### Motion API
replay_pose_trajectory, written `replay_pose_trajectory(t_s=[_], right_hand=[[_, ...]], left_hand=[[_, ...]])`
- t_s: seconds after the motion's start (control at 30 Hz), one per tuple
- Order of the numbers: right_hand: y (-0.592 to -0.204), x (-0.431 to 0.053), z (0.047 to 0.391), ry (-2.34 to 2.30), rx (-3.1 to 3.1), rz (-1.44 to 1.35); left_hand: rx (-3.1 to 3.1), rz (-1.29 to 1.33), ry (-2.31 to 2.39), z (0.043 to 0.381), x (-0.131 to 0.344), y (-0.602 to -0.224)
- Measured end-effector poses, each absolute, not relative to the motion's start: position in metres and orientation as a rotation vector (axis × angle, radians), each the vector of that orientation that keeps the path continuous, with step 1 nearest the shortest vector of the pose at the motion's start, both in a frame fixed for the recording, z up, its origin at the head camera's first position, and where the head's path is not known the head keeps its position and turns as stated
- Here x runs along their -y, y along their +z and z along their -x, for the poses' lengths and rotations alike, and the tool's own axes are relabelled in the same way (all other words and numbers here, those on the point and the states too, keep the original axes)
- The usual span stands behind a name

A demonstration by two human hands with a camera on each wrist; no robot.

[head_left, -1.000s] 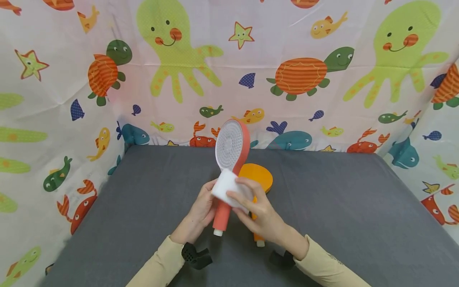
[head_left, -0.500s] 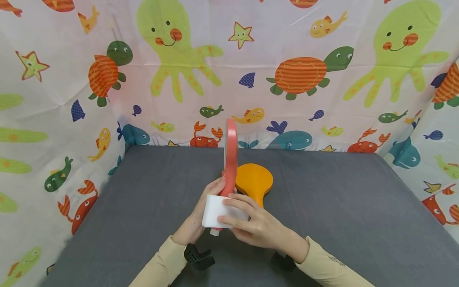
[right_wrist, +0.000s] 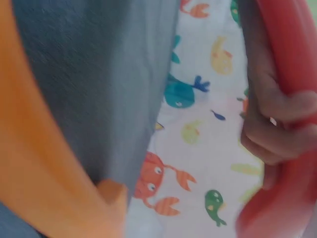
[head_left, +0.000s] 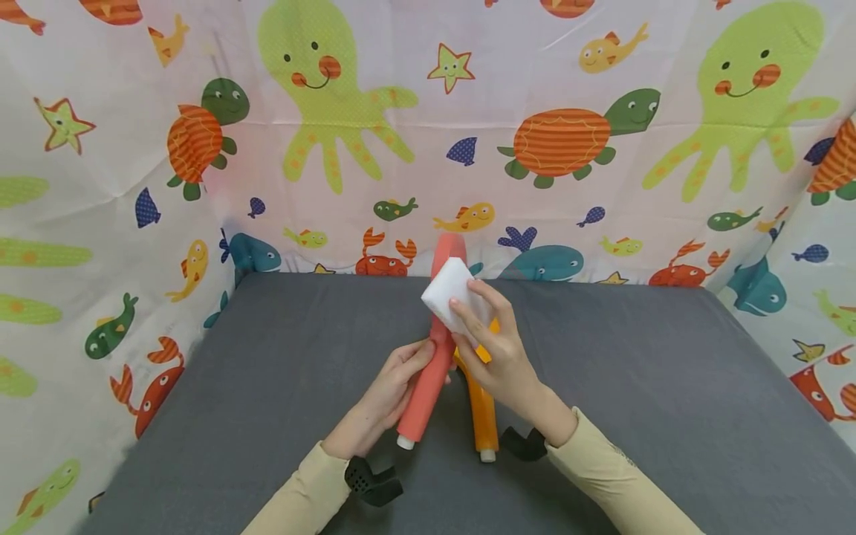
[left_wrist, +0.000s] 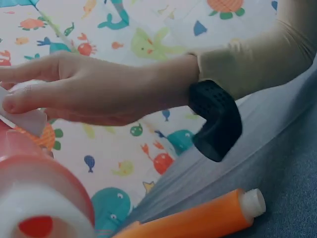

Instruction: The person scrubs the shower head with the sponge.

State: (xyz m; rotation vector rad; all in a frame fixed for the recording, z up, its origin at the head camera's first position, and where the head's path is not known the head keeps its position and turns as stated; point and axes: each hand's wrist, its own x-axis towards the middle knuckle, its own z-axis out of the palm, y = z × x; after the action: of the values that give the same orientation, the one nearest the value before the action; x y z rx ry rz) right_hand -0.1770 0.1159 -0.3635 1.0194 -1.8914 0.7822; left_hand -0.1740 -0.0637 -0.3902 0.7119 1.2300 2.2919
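Note:
A coral shower head (head_left: 426,390) is held up at a tilt above the table, the white connector at its handle's end pointing down. My left hand (head_left: 391,390) grips its handle; in the right wrist view, curled fingers (right_wrist: 280,124) wrap round the coral handle. In my right hand (head_left: 503,357) is a white sponge (head_left: 446,291), pinched between fingers and thumb against the coral neck, covering part of it. The left wrist view shows the right hand (left_wrist: 94,89) with the sponge (left_wrist: 29,121). Behind lies an orange shower head (head_left: 483,412), its round head mostly hidden.
A grey cloth (head_left: 301,349) covers the table. Around its back and sides hangs a white curtain (head_left: 495,44) printed with sea animals. Dark wrist mounts (head_left: 371,483) sit on both wrists.
The coral shower head has turned from showing its spray face, through edge-on, to showing its back. The sponge went down to the lower handle, then up to the neck.

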Motion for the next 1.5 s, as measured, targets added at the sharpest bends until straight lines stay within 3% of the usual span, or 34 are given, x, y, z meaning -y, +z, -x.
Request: replay_pose_trajectory(t_s=[0.47, 0.83, 1.2, 1.5], right_hand=[[-0.390, -0.112, 0.147, 0.661, 1.928, -1.262], [-0.370, -0.109, 0.173, 0.853, 1.975, -1.021], [-0.396, -0.096, 0.131, 0.685, 1.925, -1.297], [-0.374, -0.105, 0.164, 0.774, 2.050, -1.080]], left_hand=[[-1.174, -0.668, 2.402, 0.178, 0.071, -0.389], [-1.055, -0.733, 2.342, 0.172, 0.068, -0.387], [-1.120, -0.772, 2.393, 0.174, 0.076, -0.379], [-1.116, -0.653, 2.444, 0.176, 0.071, -0.384]])
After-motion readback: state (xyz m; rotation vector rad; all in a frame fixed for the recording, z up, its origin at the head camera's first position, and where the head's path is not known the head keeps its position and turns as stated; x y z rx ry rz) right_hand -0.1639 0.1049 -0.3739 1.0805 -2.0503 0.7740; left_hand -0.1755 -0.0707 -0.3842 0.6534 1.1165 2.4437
